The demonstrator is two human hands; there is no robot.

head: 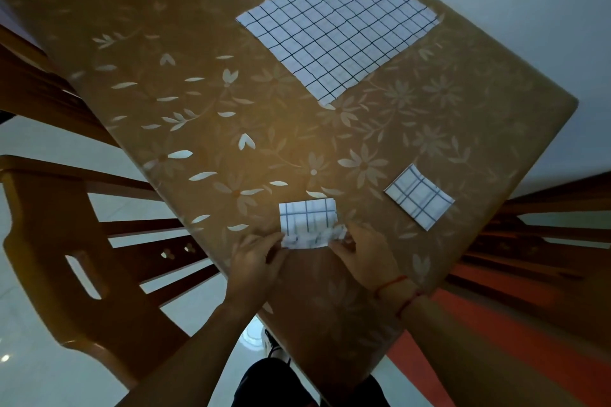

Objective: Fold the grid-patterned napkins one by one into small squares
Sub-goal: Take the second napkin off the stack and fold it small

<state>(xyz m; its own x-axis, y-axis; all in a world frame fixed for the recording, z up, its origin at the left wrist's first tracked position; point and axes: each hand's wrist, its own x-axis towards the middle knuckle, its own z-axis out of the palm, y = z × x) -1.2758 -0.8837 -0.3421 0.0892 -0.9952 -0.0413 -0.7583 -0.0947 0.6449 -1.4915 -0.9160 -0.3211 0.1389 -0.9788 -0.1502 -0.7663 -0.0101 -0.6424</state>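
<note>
We pinch half-folded napkin [307, 218] at near edge, L hand [256, 261] & R hand [363, 258] fingers curled; finished square [419, 196] right of R fingers.

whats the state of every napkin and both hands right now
far napkin: unfolded, lying flat
right napkin: folded into a small square, untouched
near napkin: partly folded, near edge lifted
left hand: pinching the near napkin's left corner
right hand: pinching its right corner
</note>
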